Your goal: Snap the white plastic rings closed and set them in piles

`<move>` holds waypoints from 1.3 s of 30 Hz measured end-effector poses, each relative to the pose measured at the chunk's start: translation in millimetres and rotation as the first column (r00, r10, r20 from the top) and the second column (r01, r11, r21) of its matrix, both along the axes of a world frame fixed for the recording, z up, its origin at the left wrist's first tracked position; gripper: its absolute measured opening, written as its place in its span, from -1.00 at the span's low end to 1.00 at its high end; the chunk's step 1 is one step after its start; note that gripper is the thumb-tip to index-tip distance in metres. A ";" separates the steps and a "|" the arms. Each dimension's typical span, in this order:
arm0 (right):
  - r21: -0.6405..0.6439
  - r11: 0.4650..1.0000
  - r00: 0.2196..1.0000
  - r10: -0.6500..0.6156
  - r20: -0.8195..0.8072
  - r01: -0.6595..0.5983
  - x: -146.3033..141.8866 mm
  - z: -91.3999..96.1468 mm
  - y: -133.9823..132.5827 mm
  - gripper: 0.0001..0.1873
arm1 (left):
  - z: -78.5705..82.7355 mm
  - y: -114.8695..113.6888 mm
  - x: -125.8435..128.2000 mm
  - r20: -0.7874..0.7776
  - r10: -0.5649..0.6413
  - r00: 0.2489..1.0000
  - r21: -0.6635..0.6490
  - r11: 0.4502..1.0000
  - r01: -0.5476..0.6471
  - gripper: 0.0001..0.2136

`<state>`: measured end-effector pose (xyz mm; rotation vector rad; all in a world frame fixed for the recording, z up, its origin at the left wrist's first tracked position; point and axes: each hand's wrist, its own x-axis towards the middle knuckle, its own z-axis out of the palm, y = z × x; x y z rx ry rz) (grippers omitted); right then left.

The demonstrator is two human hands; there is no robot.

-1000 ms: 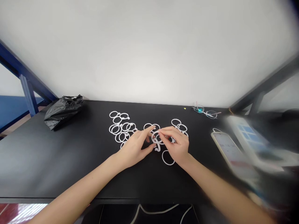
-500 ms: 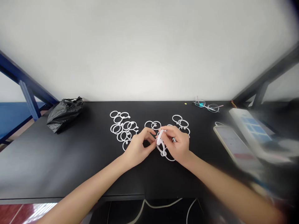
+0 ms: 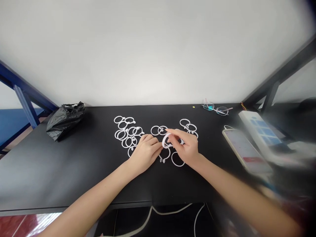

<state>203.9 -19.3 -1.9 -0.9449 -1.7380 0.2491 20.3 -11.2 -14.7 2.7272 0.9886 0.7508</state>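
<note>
Both of my hands meet over the middle of a black table (image 3: 74, 171). My right hand (image 3: 187, 148) pinches a white plastic ring (image 3: 166, 141) between thumb and fingers. My left hand (image 3: 144, 153) is curled, its fingertips touching the same ring from the left. A second ring hangs linked just below the held one. A single white ring (image 3: 177, 159) lies flat under my right hand. Several white rings form a pile (image 3: 127, 131) to the left, and a few more rings (image 3: 189, 126) lie behind my right hand.
A crumpled black plastic bag (image 3: 65, 119) sits at the back left. Glasses (image 3: 216, 109) lie by the wall at the back right. A phone (image 3: 244, 153) and a white power strip (image 3: 261, 131) lie to the right. White cables (image 3: 170, 210) hang below the table's front edge.
The held ring has been turned and lifted slightly between my fingertips. My left hand has curled in closer to it. The view shifted a little.
</note>
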 end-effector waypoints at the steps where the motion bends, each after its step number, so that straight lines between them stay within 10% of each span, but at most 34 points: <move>1: 0.019 1.000 1.000 0.014 0.025 -0.015 -1.0 -0.6 -0.1 -0.78 | 0.0 0.2 0.3 -0.014 0.001 1.000 -0.008 1.000 -0.001 -0.79; 9: -0.017 0.998 0.998 0.063 0.011 -0.062 -4.4 -4.2 1.4 -0.78 | 8.7 -4.6 -2.8 0.219 0.100 0.971 -0.046 0.995 -0.092 -0.71; 16: -0.214 0.969 0.992 0.122 -0.021 -0.123 -12.7 -2.5 -2.0 -0.80 | 10.9 -6.5 -1.2 0.206 -0.023 0.978 0.186 0.982 -0.016 -0.55; 21: -0.516 0.803 0.936 0.140 -0.324 -0.299 -19.0 2.2 -7.4 -0.86 | 8.2 -2.1 -1.4 0.143 -0.024 0.989 0.213 0.977 -0.007 -0.57; 27: -0.564 0.696 0.816 0.056 -0.575 -0.445 -22.0 6.6 -11.2 -0.67 | 9.4 0.2 -3.0 0.170 -0.087 0.981 0.208 0.977 0.051 -0.47; 33: -0.505 0.700 0.761 0.084 -0.644 -0.505 -23.4 4.5 -10.8 -0.69 | 8.1 0.7 -5.9 0.219 0.072 0.973 0.092 0.991 -0.094 -0.60; 39: -0.236 0.898 0.904 0.291 -0.313 -0.371 -19.8 -0.5 -15.2 -0.81 | 8.3 2.8 -11.5 0.236 0.188 0.953 -0.022 0.982 -0.188 -0.68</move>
